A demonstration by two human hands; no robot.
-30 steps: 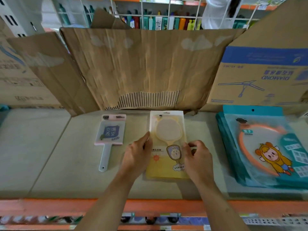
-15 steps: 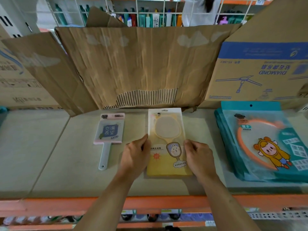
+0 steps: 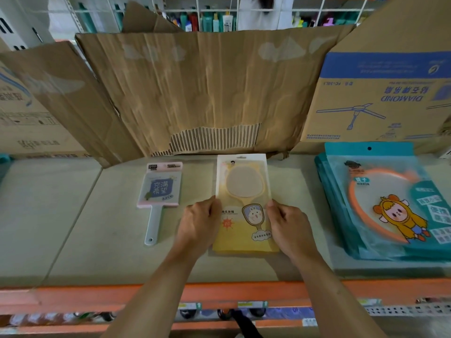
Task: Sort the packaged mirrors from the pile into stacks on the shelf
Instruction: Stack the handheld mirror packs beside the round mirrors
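A yellow packaged hand mirror (image 3: 244,191) lies flat in the middle of the grey shelf (image 3: 73,228). My left hand (image 3: 199,224) holds its left edge, fingers curled at the side. My right hand (image 3: 289,226) holds its right edge the same way. To the left lies a pink-framed hand mirror (image 3: 159,189) with a white handle pointing toward me. At the right sits a stack of teal packaged mirrors (image 3: 388,203) with an orange ring and a cartoon figure on top.
Flattened brown cardboard (image 3: 207,89) stands along the back of the shelf, with a printed carton (image 3: 385,93) at the back right. An orange rail (image 3: 146,296) runs along the shelf's front edge. Bottles fill racks behind.
Both hands slid to the sides of the yellow package and straightened it on the shelf; it now lies squarer and slightly farther back.
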